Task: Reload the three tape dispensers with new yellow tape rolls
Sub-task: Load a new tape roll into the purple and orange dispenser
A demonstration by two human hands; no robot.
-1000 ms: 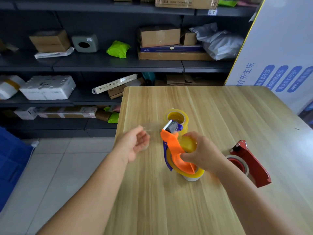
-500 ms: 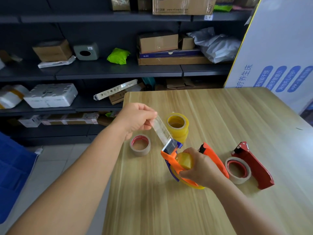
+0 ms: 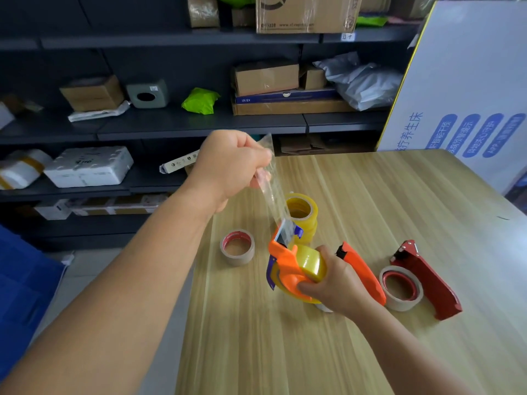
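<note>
My right hand (image 3: 335, 283) grips an orange tape dispenser (image 3: 285, 266) that carries a yellow tape roll (image 3: 312, 263), low over the wooden table (image 3: 285, 352). My left hand (image 3: 228, 166) is raised above it, pinching a clear strip of tape (image 3: 272, 195) drawn taut from the dispenser's blade end. A stack of yellow tape rolls (image 3: 302, 212) stands just behind. A second orange dispenser (image 3: 363, 273) lies right of my right hand. Further right a red dispenser (image 3: 427, 277) lies beside a white roll with a red core (image 3: 400, 287).
A brownish, nearly used roll with a red core (image 3: 238, 248) lies near the table's left edge. Dark shelves (image 3: 171, 124) with boxes and parcels run behind the table. A white printed board (image 3: 467, 89) leans at the right. Grey floor and a blue bin (image 3: 20, 295) lie to the left.
My left hand took hold of the tape end at the dispenser and pulled it up and away, so the strip has grown longer. The right hand keeps hold of the dispenser.
</note>
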